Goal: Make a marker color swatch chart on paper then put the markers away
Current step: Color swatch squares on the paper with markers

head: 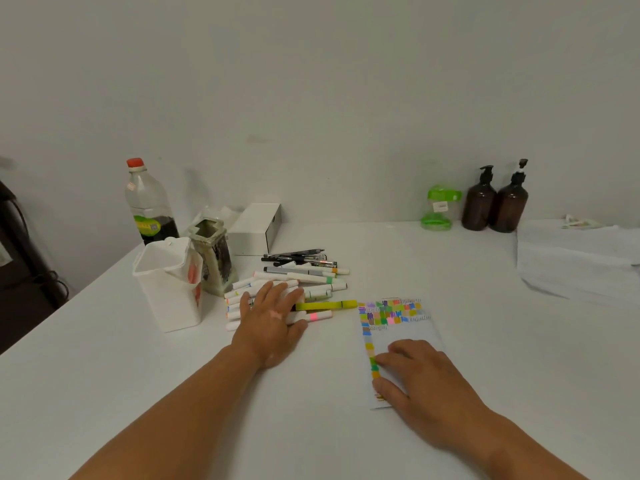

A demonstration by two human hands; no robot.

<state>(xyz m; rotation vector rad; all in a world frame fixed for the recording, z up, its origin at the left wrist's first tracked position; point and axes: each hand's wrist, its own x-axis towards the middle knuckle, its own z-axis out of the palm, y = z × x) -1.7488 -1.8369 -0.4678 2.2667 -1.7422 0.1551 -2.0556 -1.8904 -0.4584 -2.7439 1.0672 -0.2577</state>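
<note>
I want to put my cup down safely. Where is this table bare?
Bare table lies between the swatch paper and the white sheets on the right, in front of the pump bottles, and in the near left corner. It is crowded at the left back: the marker pile under the left hand, beside the white bin.

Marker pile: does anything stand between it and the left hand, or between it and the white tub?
Nothing visible. The left hand lies on the marker pile; the white tub stands just left of it, mouth open.
</note>
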